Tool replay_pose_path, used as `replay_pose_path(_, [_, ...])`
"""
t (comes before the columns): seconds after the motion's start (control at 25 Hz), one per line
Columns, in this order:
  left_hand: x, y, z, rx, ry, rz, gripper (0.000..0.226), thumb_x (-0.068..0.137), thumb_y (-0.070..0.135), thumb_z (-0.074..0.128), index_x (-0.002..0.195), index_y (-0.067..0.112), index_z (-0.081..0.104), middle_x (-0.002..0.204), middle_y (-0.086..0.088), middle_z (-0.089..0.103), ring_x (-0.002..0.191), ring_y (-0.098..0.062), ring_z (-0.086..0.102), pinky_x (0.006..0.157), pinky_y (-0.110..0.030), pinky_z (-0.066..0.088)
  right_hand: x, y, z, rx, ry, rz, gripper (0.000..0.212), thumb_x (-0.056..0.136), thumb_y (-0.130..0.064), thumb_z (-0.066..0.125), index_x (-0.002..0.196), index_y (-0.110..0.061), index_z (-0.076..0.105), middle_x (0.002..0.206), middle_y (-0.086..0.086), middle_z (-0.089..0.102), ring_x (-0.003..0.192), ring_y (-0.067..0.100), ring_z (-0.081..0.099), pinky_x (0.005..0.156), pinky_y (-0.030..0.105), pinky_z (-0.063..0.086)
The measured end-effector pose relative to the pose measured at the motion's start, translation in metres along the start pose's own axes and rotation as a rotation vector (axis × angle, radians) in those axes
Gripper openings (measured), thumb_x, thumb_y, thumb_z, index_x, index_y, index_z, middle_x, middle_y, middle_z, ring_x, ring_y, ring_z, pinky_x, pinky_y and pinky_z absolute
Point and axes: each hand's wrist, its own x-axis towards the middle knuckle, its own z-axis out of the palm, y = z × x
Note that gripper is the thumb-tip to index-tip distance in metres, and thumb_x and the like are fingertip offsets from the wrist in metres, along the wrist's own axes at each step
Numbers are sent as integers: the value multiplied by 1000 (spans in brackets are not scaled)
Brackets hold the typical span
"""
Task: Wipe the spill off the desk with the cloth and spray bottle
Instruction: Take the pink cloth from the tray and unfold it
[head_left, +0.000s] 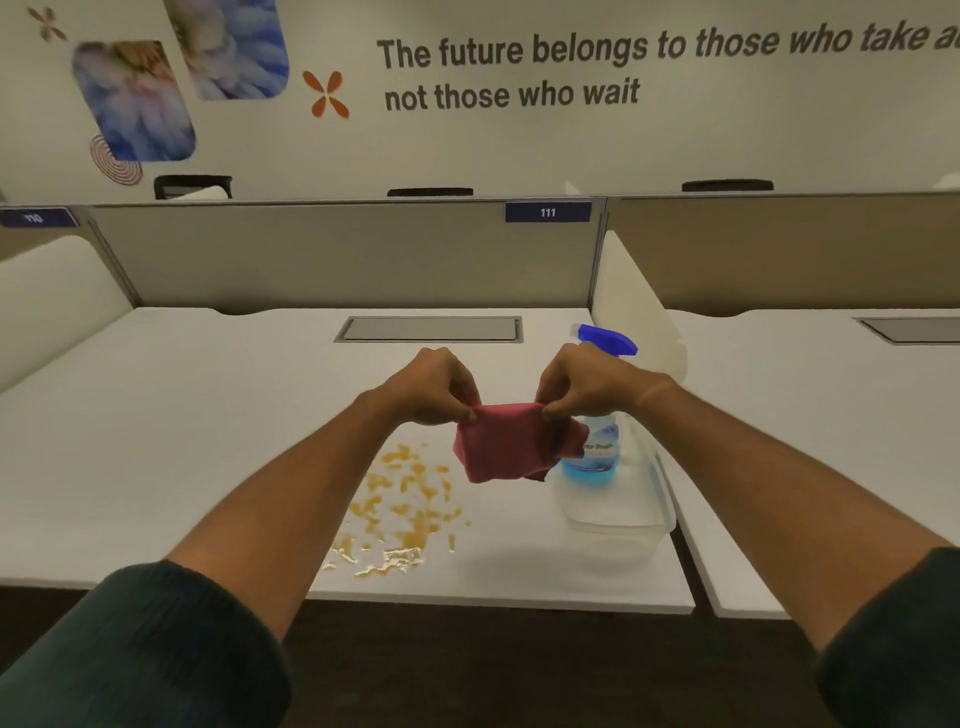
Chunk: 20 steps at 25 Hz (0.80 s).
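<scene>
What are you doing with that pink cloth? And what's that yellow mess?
A person is holding a pink cloth up above the desk, pinching its top edge with the left hand and the right hand. The yellow mess is a spill on the desk, not wiped yet. A spray bottle with blue liquid stands untouched behind the cloth, next to a clear tub.
</scene>
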Motion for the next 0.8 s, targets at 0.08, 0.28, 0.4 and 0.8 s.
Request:
replay_pose_path(0.08, [-8, -14, -10, -10, 18, -18, 15, 69, 9, 79, 80, 20, 77, 71, 9, 72, 70, -7, 69, 66, -21, 56, 12, -15, 4, -11, 7, -26, 19, 83, -20, 75, 102, -17, 75, 84, -10, 69, 68, 5, 66, 56, 6, 47])
replay_pose_path(0.28, [-23, -57, -37, -52, 46, -43, 14, 70, 11, 79, 80, 21, 77, 73, 4, 73, 70, -8, 69, 67, -25, 58, 45, -55, 15, -10, 33, -69, 19, 84, -18, 73, 102, -15, 76, 84, -6, 69, 70, 3, 65, 56, 6, 45])
replay_pose_path(0.4, [-32, -89, -56, -79, 55, -48, 13, 70, 10, 79, 79, 20, 77, 73, 3, 73, 70, -10, 70, 68, -27, 59, 68, -85, 25, 3, 46, -69, 18, 81, -15, 73, 99, -15, 77, 86, -3, 74, 73, 5, 67, 62, 11, 49])
replay_pose_path(0.8, [-38, -179, -122, -211, 19, -80, 14, 69, 1, 78, 67, 15, 73, 67, -5, 72, 61, -12, 71, 58, -21, 57, 141, -174, 73, 13, 165, -12, 16, 82, -14, 70, 97, -13, 77, 89, 2, 75, 74, 10, 65, 71, 22, 55])
